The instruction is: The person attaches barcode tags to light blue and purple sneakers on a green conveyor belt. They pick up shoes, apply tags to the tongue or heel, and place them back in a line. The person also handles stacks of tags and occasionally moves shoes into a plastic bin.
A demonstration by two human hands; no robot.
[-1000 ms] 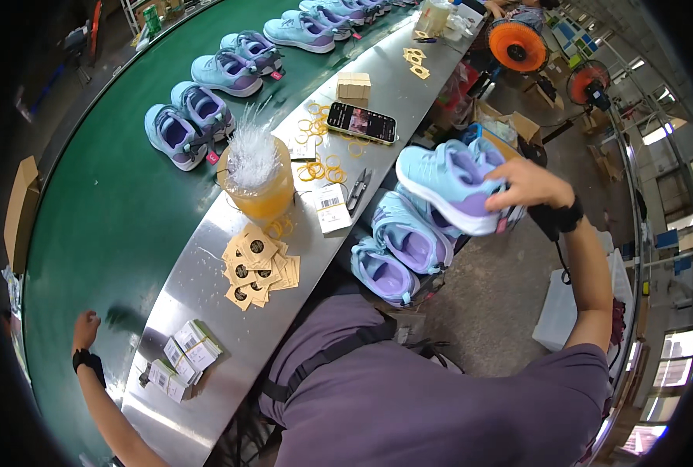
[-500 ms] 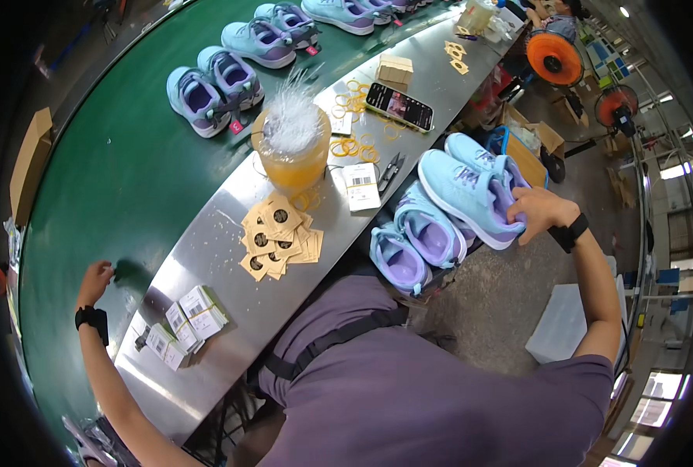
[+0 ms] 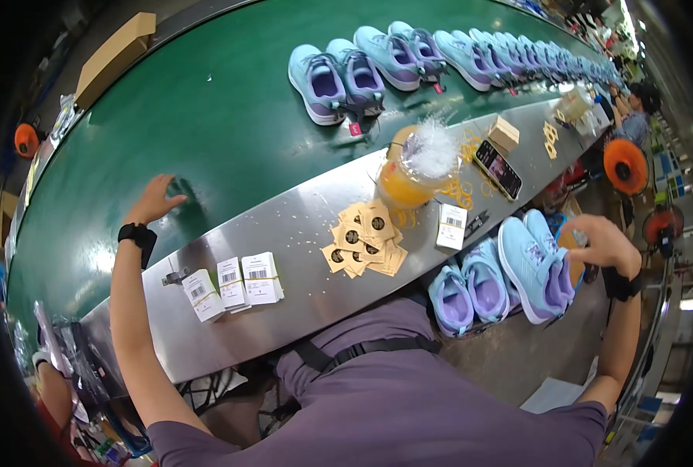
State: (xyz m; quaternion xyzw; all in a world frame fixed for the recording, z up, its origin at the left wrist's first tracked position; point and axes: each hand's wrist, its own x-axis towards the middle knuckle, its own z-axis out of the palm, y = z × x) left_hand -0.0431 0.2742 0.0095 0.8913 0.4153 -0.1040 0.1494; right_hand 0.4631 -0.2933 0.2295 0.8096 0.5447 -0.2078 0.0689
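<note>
Over the green belt (image 3: 238, 140) my left hand (image 3: 156, 200) hovers with its fingers apart, holding nothing. At the right, my right hand (image 3: 607, 245) is spread beside the heels of a pair of light blue and lilac sneakers (image 3: 527, 261); whether a fingertip still touches them I cannot tell. That pair leans on another similar pair (image 3: 471, 289), which sits just off the near edge of the metal ledge. Three banded stacks of white barcode tags (image 3: 261, 279) lie on the ledge closest to my left forearm.
On the metal ledge (image 3: 296, 307) are a heap of beige square cards (image 3: 368, 240), a yellow tub (image 3: 402, 185) of clear plastic strands, yellow rubber bands (image 3: 457, 191), a phone (image 3: 498, 169) and another tag stack (image 3: 451, 226). Paired sneakers (image 3: 335, 82) line the belt's far side.
The view has swung left, so the ledge and shoes appear farther right. My right hand has loosened from the sneaker heel it was gripping. My left hand stays over the belt, fingers more spread.
</note>
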